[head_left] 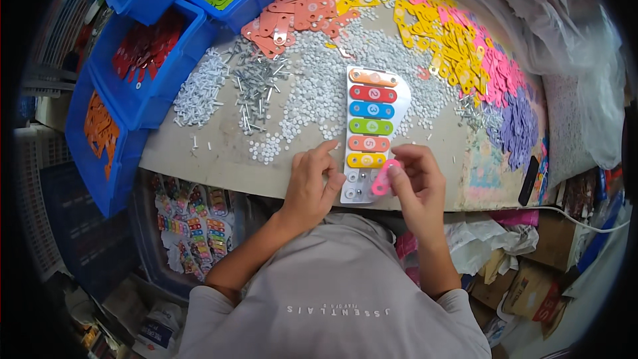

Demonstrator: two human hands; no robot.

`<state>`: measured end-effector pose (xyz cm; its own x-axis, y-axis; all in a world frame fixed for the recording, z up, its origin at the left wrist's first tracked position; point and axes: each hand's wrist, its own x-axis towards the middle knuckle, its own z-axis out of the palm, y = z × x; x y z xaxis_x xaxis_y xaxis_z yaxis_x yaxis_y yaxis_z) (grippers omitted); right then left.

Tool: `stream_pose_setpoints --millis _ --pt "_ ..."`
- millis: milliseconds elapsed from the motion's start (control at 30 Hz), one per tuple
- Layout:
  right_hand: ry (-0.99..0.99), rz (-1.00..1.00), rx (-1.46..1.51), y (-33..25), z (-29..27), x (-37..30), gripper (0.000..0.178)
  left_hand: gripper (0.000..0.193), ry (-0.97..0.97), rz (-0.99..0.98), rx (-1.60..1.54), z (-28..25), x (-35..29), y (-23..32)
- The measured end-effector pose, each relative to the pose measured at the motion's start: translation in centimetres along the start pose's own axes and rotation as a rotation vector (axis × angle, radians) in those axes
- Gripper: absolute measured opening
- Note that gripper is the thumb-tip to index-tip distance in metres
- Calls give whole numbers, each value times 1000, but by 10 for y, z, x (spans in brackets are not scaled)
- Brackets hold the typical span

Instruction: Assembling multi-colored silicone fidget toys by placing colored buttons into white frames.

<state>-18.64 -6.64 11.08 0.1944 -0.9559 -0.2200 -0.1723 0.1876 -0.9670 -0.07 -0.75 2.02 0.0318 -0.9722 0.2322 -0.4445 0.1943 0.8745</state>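
Note:
A white toy xylophone base [402, 100] lies near the table's front edge. Coloured bars sit across it in a column: orange, red, blue, green, salmon and yellow from far to near. Its near end has bare round pegs. Between the thumb and fingers of my right hand [419, 179] is a pink bar [383, 178], tilted over the base's near right part, below the yellow bar [366, 160]. My left hand [311, 183] is beside the base's left edge, its thumb and fingers apart and curved, holding nothing; whether it touches the base I cannot tell.
Small white caps [312, 86] spread across the table, with piles of screws [259, 83] and white pins [199, 96] at left. Loose salmon [312, 3], yellow [445, 43], pink [498, 76] and purple bars [518, 119] lie beyond. Blue bins [193, 33] stand left; a crate [143, 226] holds xylophones.

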Motion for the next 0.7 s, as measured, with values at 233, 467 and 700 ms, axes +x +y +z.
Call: stream_pose_setpoints --millis 233,467,700 --pt "85 -23 -61 22 11 -14 6 48 28 43 49 4 0 4" --pt "41 -14 -249 25 4 -14 9 52 13 8 51 8 4 7" --pt "64 -257 -597 33 -6 -5 22 55 -21 -5 49 7 6 5"
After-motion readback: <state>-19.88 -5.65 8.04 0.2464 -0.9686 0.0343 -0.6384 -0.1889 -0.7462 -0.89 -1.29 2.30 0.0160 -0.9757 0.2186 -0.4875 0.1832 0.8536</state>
